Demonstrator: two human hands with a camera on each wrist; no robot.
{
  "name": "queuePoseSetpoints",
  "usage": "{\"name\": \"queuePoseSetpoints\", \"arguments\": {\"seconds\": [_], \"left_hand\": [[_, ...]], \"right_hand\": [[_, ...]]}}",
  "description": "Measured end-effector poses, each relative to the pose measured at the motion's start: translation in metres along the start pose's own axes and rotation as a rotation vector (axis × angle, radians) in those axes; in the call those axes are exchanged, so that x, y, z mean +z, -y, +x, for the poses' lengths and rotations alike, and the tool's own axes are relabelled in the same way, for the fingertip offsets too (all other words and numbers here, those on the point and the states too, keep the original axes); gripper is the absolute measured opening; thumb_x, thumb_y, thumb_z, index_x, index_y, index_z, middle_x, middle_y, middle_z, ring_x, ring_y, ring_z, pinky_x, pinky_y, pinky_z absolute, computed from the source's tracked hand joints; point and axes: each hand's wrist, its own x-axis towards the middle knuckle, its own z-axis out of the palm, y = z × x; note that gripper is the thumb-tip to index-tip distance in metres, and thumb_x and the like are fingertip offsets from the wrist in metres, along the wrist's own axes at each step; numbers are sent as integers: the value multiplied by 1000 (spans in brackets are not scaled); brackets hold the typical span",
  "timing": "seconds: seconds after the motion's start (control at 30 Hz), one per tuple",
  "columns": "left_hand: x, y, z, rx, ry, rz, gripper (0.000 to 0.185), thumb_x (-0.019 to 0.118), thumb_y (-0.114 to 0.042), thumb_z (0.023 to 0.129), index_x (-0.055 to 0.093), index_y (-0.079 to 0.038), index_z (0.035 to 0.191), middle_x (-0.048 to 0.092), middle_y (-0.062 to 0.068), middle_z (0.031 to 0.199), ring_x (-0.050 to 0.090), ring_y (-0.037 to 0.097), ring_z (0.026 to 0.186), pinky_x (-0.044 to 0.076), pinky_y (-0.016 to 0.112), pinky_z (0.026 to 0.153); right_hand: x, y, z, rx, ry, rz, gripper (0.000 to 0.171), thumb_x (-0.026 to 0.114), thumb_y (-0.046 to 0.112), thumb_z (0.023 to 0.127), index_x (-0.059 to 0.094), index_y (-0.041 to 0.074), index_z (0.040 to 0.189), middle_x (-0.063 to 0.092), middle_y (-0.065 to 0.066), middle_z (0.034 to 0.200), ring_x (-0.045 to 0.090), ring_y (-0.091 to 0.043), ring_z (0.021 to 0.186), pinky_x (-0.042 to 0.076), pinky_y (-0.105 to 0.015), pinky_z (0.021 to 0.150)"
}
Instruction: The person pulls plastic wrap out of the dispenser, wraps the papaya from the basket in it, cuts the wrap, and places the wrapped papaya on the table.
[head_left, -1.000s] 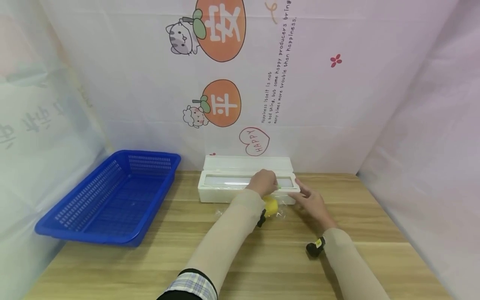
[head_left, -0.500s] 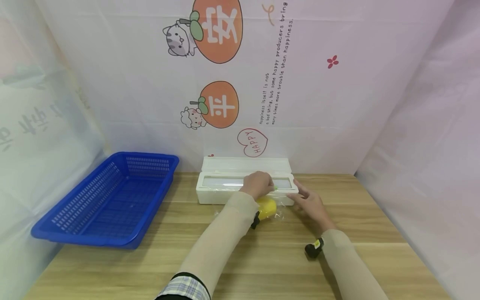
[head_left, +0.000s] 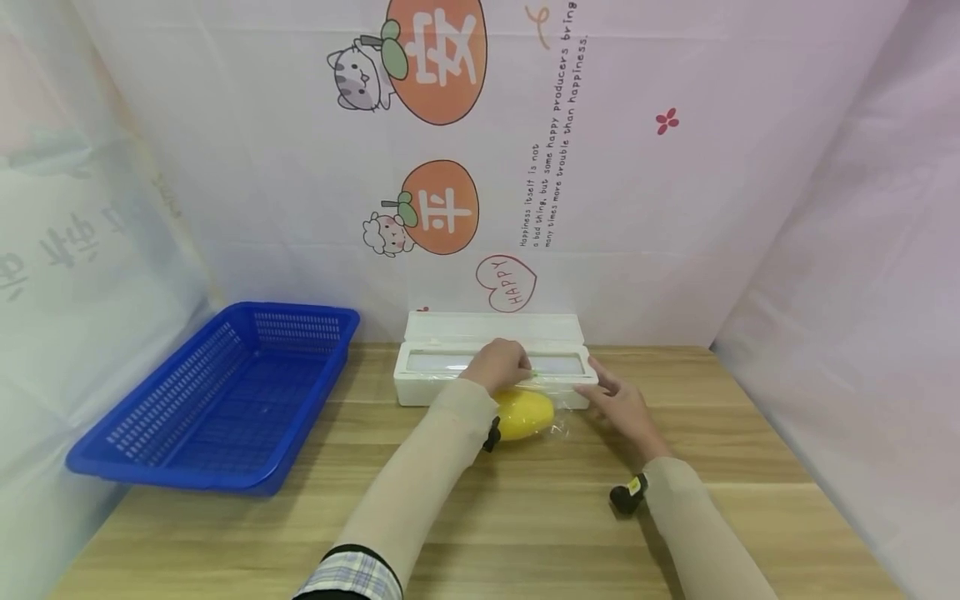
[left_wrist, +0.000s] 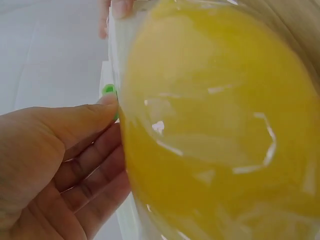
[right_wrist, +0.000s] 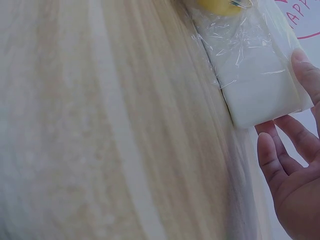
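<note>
Yellow object (head_left: 525, 415), white box (head_left: 420, 390), green tab (left_wrist: 108, 89), blue basket (head_left: 172, 478), beige sleeve (head_left: 412, 467), plaid cuff (head_left: 352, 573).

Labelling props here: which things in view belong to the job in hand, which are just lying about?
Probably in the job:
white box, gripped by the right hand
green tab, pinched by the left hand
yellow object, in front of the box
clear film, over the yellow object

Probably just lying about:
blue basket, untouched
printed backdrop, hanging behind
</note>
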Motion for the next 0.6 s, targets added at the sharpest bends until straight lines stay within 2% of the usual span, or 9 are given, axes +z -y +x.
{"name": "queuePoseSetpoints", "arguments": {"seconds": [0.1,0.2,0.33,0.6], "left_hand": [[-2,4,-3,6,-2,-14,12,71,-20,95,77,-11,99,73,0,100,63,13,87,53,29,87],[-4,7,-6,11,-6,-12,12,71,-20,95,77,-11,100,73,-1,100,62,12,87,52,29,87],[-7,13,-8,1,-18,-13,16,72,-22,95,77,-12,106,73,-1,104,64,13,94,52,30,92],[-12,27,-18,-17,-28,-11,14,70,-22,96,77,-13,104,73,-1,103,64,15,96,51,33,92]], "right_hand": [[0,0,0,10,3,20,78,76,53,84,40,39,153,51,-13,146,63,-26,97,58,-32,71],[-1,0,0,1,3,7,78,75,54,84,40,38,153,51,-12,147,63,-27,98,58,-32,70],[-3,-1,-1,-19,1,-21,79,74,55,85,39,37,153,50,-11,148,63,-29,96,58,-32,66],[-2,0,-1,-25,14,-19,78,74,53,86,39,36,154,51,-12,147,64,-29,87,58,-33,64]]}}
